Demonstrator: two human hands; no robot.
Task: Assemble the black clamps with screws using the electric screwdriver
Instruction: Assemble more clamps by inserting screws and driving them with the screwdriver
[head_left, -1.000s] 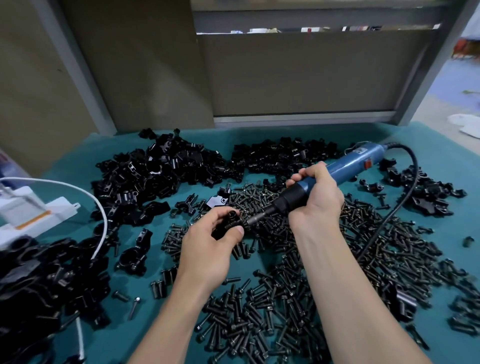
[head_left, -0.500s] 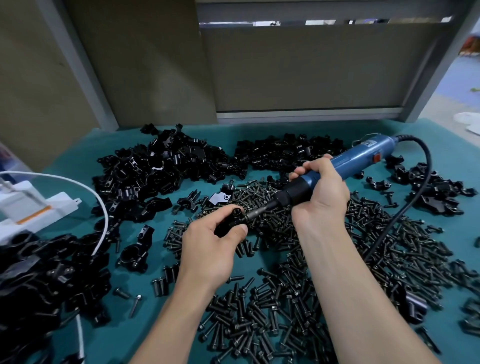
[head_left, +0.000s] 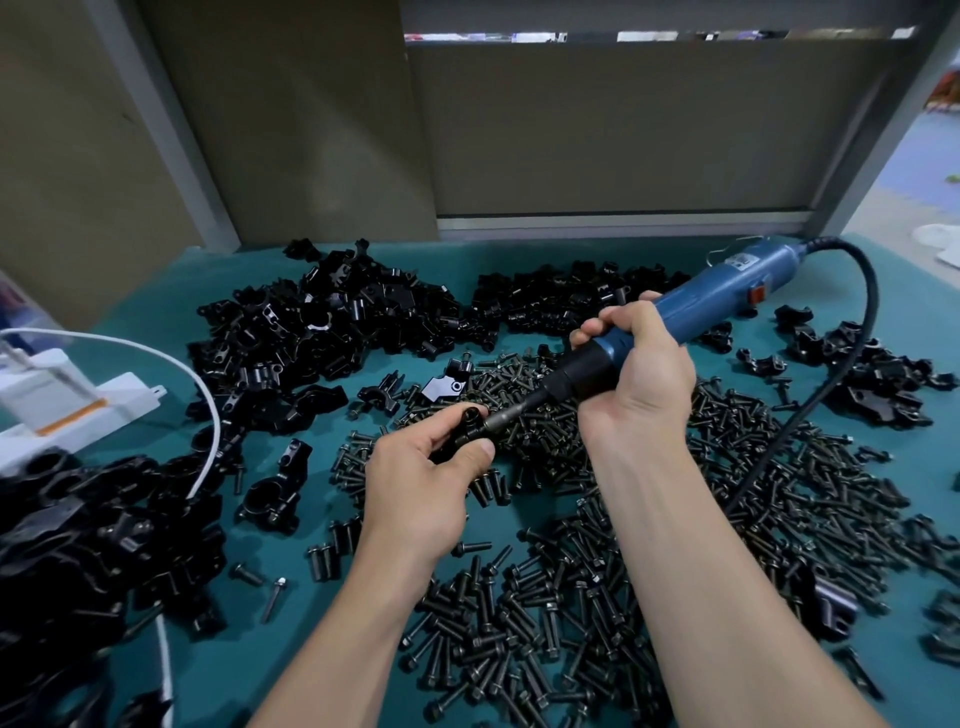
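My left hand (head_left: 426, 478) grips a small black clamp (head_left: 464, 428) above the teal table, mostly hidden by my fingers. My right hand (head_left: 636, 384) is wrapped around the blue electric screwdriver (head_left: 727, 291), which slants down to the left. Its metal bit (head_left: 511, 413) touches the clamp's right end. Loose black screws (head_left: 649, 519) lie spread under and around both hands. Heaps of black clamp parts (head_left: 322, 332) sit at the back left, with another heap of clamp parts (head_left: 571, 296) at the back centre.
The screwdriver's black cable (head_left: 810, 410) loops to the right over the screws. More clamps (head_left: 78, 545) are piled at the near left, others (head_left: 878, 374) at the right. A white device (head_left: 67, 410) with a white cord (head_left: 202, 395) stands at the left edge. Grey panels close off the back.
Both hands have stayed together on the clamp, and the view has tilted slightly. The screwdriver's rear end has risen a little; the bit remains at the clamp.
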